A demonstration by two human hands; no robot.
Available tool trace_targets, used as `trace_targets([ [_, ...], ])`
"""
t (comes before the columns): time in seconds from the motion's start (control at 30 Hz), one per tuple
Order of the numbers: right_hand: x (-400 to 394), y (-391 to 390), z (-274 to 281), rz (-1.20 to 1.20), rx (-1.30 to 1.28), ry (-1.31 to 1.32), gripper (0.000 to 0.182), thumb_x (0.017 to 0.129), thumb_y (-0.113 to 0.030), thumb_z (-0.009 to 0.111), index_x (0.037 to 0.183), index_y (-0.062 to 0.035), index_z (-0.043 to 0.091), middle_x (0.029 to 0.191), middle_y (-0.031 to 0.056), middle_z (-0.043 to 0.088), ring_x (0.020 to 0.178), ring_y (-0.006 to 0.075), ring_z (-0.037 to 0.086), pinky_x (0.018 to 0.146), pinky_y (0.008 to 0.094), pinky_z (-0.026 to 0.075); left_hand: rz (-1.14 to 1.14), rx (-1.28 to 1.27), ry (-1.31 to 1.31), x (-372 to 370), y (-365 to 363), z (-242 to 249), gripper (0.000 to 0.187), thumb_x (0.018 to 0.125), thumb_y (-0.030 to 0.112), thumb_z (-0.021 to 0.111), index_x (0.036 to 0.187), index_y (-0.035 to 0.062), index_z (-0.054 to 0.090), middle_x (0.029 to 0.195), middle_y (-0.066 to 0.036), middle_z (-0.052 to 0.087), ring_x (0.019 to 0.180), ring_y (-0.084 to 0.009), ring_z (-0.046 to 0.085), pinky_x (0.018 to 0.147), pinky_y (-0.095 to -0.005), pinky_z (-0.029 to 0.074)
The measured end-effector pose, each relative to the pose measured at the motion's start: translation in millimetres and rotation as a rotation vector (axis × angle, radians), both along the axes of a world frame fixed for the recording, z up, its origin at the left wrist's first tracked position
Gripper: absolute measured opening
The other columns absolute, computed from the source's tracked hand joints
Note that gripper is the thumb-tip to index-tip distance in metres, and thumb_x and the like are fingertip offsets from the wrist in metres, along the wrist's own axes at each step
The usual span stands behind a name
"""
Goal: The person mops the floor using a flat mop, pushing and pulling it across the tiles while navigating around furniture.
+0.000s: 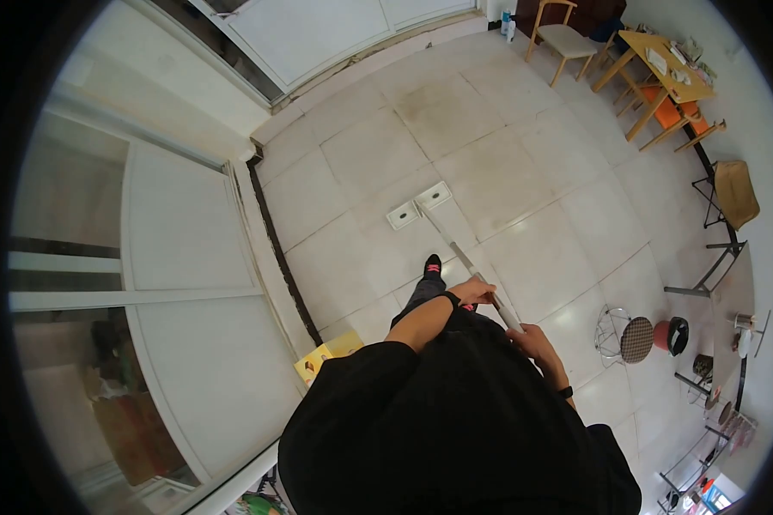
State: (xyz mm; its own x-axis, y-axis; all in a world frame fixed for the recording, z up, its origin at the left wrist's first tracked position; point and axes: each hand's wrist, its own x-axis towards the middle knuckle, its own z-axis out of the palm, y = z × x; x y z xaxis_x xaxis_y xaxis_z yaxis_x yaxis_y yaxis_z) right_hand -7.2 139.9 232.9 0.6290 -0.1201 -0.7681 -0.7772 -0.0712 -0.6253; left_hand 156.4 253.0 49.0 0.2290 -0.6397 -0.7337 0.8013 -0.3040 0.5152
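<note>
A flat mop with a pale pole (461,256) slants from my body out to the floor. My left hand (474,292) is closed around the pole partway up. Nearer the pole's upper end, my right hand (534,342) is wrapped around it as well. The white rectangular mop head (402,215) lies flat on the tiles ahead of my foot. One dark shoe (433,266) with pink laces shows below the mop head, and part of the other is hidden by my left hand.
Pale floor tiles (361,154) carry brownish smears toward the back. White sliding doors (189,223) line the left, with a yellow box (339,348) beside them. Along the right stand a wooden table (636,43), chairs, a folding chair (737,193), a round stool (636,340) and a bin (677,336).
</note>
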Motion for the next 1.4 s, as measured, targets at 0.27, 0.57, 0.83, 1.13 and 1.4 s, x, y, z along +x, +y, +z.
trace_targets([
  [0.27, 42, 6, -27, 0.065, -0.077, -0.070, 0.025, 0.076, -0.025, 0.056, 0.071, 0.0001, 0.054, 0.054, 0.0020, 0.048, 0.044, 0.0096, 0.044, 0.039, 0.0245, 0.035, 0.101, 0.011, -0.088, 34, 6, 14, 0.020, 0.074, 0.007, 0.057, 0.080, -0.0108, 0.052, 0.072, -0.015, 0.057, 0.063, -0.0244, 0.059, 0.059, -0.0329, 0.053],
  [0.57, 197, 28, -38, 0.007, 0.079, -0.037, 0.022, 0.078, -0.022, 0.054, 0.067, -0.0045, 0.051, 0.054, -0.0004, 0.045, 0.040, 0.0065, 0.039, 0.036, 0.0210, 0.033, 0.329, 0.169, -0.196, 172, 28, 11, 0.027, 0.078, 0.015, 0.055, 0.082, -0.0110, 0.051, 0.076, -0.014, 0.056, 0.066, -0.0214, 0.058, 0.063, -0.0314, 0.052],
  [0.83, 377, 56, -34, 0.043, 0.085, -0.087, 0.021, 0.076, -0.021, 0.056, 0.069, -0.0016, 0.050, 0.052, 0.0016, 0.046, 0.040, 0.0084, 0.042, 0.035, 0.0227, 0.035, 0.015, -0.227, -1.072, 330, 82, -50, 0.021, 0.078, 0.014, 0.053, 0.085, -0.0060, 0.052, 0.082, -0.009, 0.056, 0.075, -0.0184, 0.057, 0.068, -0.0254, 0.048],
  [1.13, 550, 109, -51, 0.052, 0.100, -0.122, 0.024, 0.073, -0.019, 0.057, 0.068, 0.0027, 0.049, 0.054, 0.0063, 0.049, 0.041, 0.0119, 0.045, 0.036, 0.0240, 0.036, 0.713, -0.125, 0.166, 481, 121, 16, 0.013, 0.079, 0.010, 0.051, 0.090, 0.0033, 0.050, 0.087, -0.006, 0.053, 0.080, -0.0182, 0.052, 0.070, -0.0289, 0.045],
  [1.4, 591, 110, -56, -0.086, 0.271, -0.084, 0.024, 0.077, -0.021, 0.058, 0.071, -0.0003, 0.049, 0.058, 0.0044, 0.050, 0.040, 0.0091, 0.044, 0.035, 0.0216, 0.035, 0.828, -0.089, 0.056, 507, 103, 23, 0.014, 0.081, 0.007, 0.045, 0.085, -0.0060, 0.046, 0.082, -0.014, 0.053, 0.076, -0.0239, 0.055, 0.067, -0.0316, 0.046],
])
